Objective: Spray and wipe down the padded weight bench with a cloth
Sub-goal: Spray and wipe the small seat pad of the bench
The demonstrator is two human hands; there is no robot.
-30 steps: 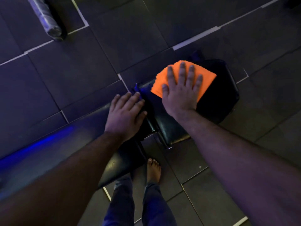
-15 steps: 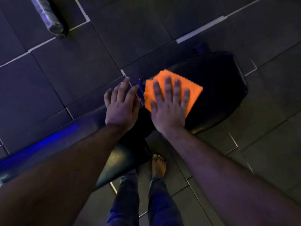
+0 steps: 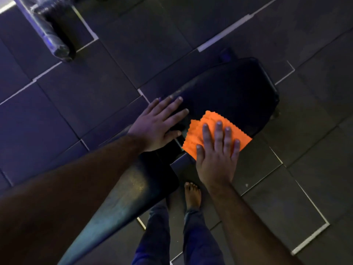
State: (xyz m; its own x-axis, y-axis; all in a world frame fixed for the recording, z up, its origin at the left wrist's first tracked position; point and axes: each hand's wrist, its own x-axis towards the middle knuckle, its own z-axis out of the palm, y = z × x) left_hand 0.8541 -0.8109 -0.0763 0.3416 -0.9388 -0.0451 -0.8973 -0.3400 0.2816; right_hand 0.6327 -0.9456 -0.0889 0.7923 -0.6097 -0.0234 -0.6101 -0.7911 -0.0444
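A black padded weight bench runs from lower left to upper right; its seat pad (image 3: 235, 92) lies at centre right and its long back pad (image 3: 131, 190) below my left arm. An orange cloth (image 3: 212, 129) with zigzag edges lies folded on the near edge of the seat pad. My right hand (image 3: 217, 155) presses flat on the cloth, fingers spread. My left hand (image 3: 154, 125) rests flat and empty on the bench at the gap between the two pads. No spray bottle is in view.
Dark rubber floor tiles with pale seams surround the bench. A plastic-wrapped bar or roller (image 3: 51, 33) lies on the floor at upper left. My bare foot (image 3: 193, 194) and blue trouser legs (image 3: 172, 236) stand close against the bench's near side.
My right hand has dragged the orange cloth from the far part of the seat pad back to its near edge. My left hand stayed at the gap between the pads.
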